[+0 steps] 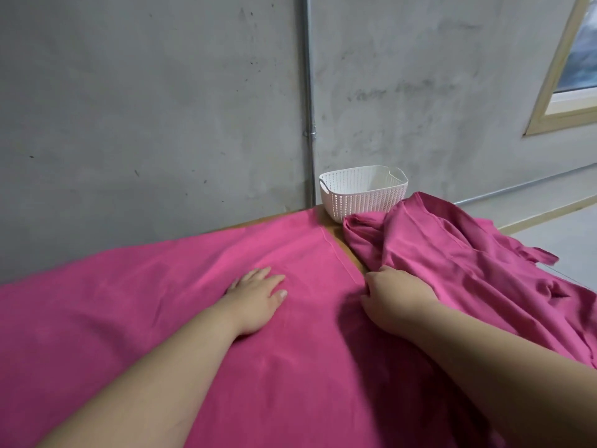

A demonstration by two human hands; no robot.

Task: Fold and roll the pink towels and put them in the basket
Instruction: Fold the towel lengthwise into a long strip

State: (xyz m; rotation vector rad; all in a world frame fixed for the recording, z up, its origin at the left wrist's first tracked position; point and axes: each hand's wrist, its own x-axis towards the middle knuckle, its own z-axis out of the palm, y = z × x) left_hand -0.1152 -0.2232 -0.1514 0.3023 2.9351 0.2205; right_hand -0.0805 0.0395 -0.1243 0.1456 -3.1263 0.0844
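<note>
A large pink towel lies spread flat over the table. My left hand rests palm down on it with straight fingers. A second, darker pink towel lies crumpled at the right, partly hanging off the table's edge. My right hand has its fingers curled at the right edge of the flat towel, where it meets the crumpled one; the fingertips are hidden in the fabric. A white perforated plastic basket stands at the table's far corner, against the wall; nothing shows in the part of its inside that I can see.
A strip of wooden table shows between the two towels. A grey concrete wall with a vertical metal pipe rises right behind the table. A window frame sits at upper right, and the floor lies beyond the table's right edge.
</note>
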